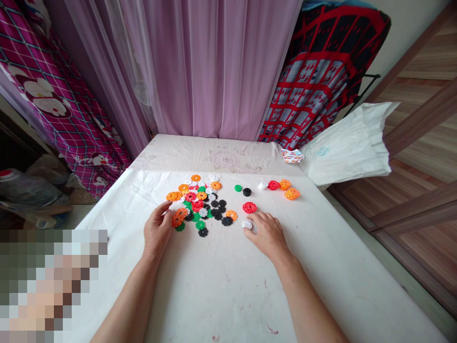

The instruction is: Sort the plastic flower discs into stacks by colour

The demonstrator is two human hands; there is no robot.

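A loose pile of notched plastic discs (197, 206) in orange, red, green, black and white lies on the table. At its left edge rests my left hand (157, 228), thumb and forefinger a little apart beside some orange discs (179, 217); I see nothing held in it. My right hand (267, 234) has its thumb and fingers around a small stack of white discs (247, 224) on the tabletop. Just beyond those fingers sits a red stack (249, 207). Farther back are a green stack (238, 188) and a black stack (247, 192).
Toward the right stand another white stack (263, 186), a red one (273, 185) and two orange stacks (292, 193). A patterned paper piece (292, 156) and a white bag (352, 143) are at the table's (221, 286) far right edge. Purple curtains (221, 66) hang behind.
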